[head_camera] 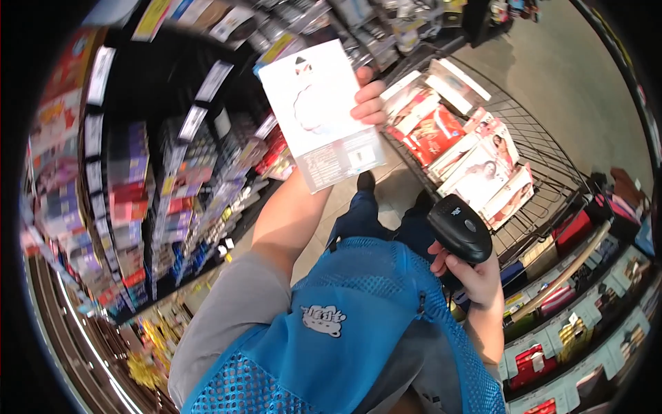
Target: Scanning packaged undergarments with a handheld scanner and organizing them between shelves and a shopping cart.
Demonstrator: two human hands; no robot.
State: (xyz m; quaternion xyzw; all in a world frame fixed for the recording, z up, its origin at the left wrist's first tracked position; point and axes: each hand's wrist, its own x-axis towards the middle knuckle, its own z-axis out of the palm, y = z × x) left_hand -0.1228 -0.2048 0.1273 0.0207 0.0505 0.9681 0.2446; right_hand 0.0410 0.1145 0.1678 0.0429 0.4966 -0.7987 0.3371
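Note:
My left hand (370,98) holds up a flat white packet (315,108), with the fingertips curled over its right edge. The packet's lower part is grey and carries small print and a barcode; its top is bright with glare. My left palm and thumb are hidden behind it. In my right hand (478,277) is a black handheld barcode scanner (460,227), gripped below its head. The scanner is close to a wire shopping cart (543,155), where boxed hosiery or underwear packs (473,173) and a red packet (439,132) lie.
Shelves (129,196) of packaged goods with price tags rise on the left, and hanging packs (362,26) line the far side. More shelves (574,331) stand at lower right, near the cart's handle (558,274). Tiled floor (341,207) shows around my feet.

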